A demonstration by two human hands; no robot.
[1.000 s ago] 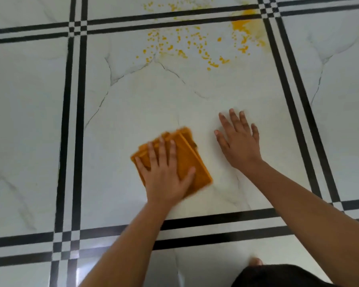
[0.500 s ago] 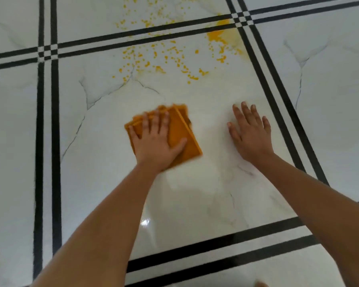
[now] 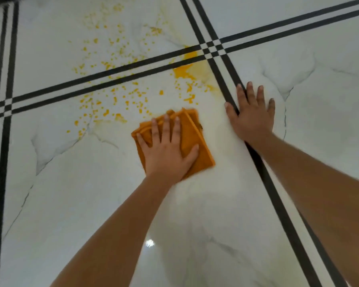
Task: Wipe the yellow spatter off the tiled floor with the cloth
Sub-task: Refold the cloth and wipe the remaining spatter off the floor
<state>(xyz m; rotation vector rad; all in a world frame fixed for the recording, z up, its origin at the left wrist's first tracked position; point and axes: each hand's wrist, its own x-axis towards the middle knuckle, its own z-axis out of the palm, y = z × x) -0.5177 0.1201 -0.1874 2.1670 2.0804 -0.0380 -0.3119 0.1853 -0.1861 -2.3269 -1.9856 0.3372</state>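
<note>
Forward slid the cloth (image 3: 187,139) under the flat, spread left hand (image 3: 167,151), reaching the yellow spatter (image 3: 120,100); right hand (image 3: 251,114) braced open on the floor (image 3: 71,193). Soft, light cloth likely wanted palm pressure.

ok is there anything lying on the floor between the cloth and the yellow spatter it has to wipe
Nothing visible. The left hand presses the cloth flat on the tiled floor, and only bare tile lies between its far edge and the yellow spatter. The right hand rests off to the side, out of that path.
</note>
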